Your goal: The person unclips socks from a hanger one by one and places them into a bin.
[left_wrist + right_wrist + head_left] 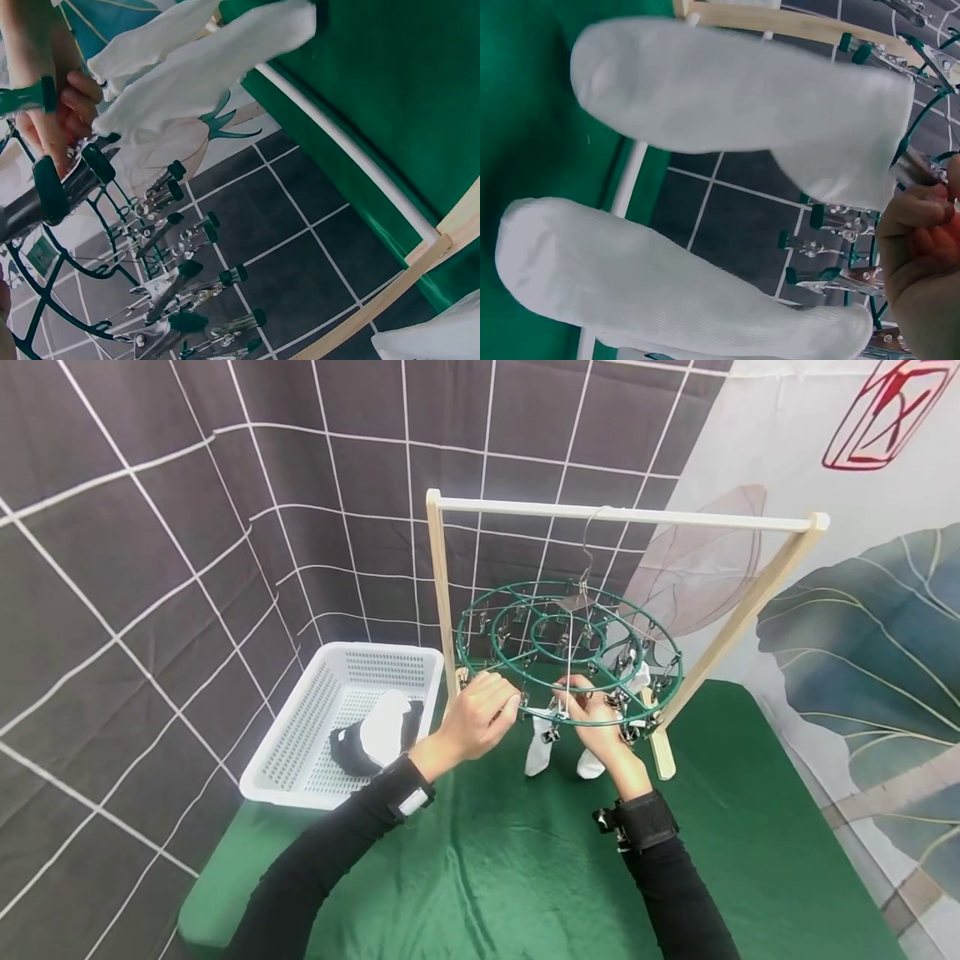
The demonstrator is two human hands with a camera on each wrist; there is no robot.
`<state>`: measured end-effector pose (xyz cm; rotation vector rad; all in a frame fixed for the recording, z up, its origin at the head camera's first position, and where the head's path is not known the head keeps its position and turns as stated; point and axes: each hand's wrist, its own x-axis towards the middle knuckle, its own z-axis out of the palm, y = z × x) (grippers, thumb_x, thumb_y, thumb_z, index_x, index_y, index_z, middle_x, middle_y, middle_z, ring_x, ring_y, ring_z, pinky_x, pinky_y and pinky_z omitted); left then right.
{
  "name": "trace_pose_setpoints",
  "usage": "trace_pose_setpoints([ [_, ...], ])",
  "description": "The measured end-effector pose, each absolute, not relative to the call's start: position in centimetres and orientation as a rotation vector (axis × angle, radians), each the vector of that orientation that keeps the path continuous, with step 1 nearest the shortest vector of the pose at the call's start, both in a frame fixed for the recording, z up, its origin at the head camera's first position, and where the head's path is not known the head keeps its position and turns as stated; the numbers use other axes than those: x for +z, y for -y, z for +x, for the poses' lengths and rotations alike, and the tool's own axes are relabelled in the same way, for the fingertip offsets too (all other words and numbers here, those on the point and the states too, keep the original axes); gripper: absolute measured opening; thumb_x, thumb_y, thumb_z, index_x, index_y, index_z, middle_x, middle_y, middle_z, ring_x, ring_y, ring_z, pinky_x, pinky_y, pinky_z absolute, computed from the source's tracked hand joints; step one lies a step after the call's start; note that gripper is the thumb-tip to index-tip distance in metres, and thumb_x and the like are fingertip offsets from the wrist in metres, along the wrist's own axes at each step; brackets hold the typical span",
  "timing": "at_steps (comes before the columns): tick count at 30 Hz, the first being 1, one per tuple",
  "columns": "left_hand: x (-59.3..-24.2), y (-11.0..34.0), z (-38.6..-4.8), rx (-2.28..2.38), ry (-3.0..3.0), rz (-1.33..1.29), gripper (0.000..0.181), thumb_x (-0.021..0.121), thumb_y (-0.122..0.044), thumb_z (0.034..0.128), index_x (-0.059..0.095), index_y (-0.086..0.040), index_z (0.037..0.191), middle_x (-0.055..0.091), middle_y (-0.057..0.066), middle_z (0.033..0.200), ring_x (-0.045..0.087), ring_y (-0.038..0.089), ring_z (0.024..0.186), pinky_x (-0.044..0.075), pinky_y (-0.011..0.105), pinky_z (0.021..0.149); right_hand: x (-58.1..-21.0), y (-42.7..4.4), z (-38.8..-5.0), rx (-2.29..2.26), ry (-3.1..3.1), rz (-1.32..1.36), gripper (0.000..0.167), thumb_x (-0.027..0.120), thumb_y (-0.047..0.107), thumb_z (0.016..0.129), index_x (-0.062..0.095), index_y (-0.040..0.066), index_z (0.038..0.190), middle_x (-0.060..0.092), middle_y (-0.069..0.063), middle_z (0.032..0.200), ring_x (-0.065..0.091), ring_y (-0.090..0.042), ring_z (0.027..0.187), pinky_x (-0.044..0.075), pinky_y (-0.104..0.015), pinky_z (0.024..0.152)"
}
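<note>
A green round clip hanger (pixel 660 618) hangs in front of me, with metal clips around its rings. My left hand (pixel 480 714) grips its front left rim with curled fingers; the fingertips are hidden. Beneath the front rim, my right hand (pixel 596 722) pinches a metal clip (pixel 921 166) between thumb and fingers. That clip is at the cuff of a white sock (pixel 735 86) in the right wrist view. A second white sock (pixel 645 277) hangs beside it, its cuff by other clips. Both white socks (pixel 217 64) also show in the left wrist view.
A wooden stand (pixel 738 610) with a white crossbar (pixel 517 507) bears the hanger. At the left, a white basket (pixel 273 768) contains white and dark cloth items (pixel 384 727). A green cloth (pixel 525 877) covers the table; a grid-patterned curtain (pixel 337 468) stands behind.
</note>
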<state>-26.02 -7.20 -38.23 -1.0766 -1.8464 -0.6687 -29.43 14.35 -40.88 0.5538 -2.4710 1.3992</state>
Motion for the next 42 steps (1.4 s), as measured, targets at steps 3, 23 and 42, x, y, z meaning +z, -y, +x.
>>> trace_pose_setpoints([
  [3,-38.6,7.0,-26.1,-0.752,1.844,-1.051,0.030,0.036,-0.013,0.0979,0.057,-0.005,0.078,0.054,0.002,0.074,0.050,0.018,0.073,0.043,0.032,0.073,-40.0,-14.1,-28.8,1.474,2.469,0.550,0.017,0.061,0.017,0.094,0.057,0.002,0.100,0.051,-0.001,0.063,0.044,-0.006,0.052,0.034,-0.023,0.049],
  [23,-42.0,5.1,-25.1,-1.283,1.413,-0.538,0.028,0.033,-0.002,0.0894,0.054,0.011,0.103,0.050,0.026,0.116,0.046,0.042,0.116,0.033,0.050,0.105,-39.6,-14.7,-28.4,1.564,2.373,0.603,0.026,0.063,0.015,0.092,0.062,-0.002,0.072,0.050,-0.009,0.050,0.050,-0.021,0.040,0.047,-0.033,0.040],
  [42,-48.5,-0.1,-26.1,-2.622,1.940,0.271,0.063,0.026,-0.051,0.1005,0.047,-0.001,0.134,0.050,0.019,0.136,0.046,0.035,0.125,0.036,0.047,0.103,-41.5,-14.3,-29.2,1.246,2.127,0.633,0.048,0.068,0.014,0.087,0.036,0.012,0.051,0.026,0.009,0.047,0.020,-0.003,0.041,0.015,-0.022,0.042],
])
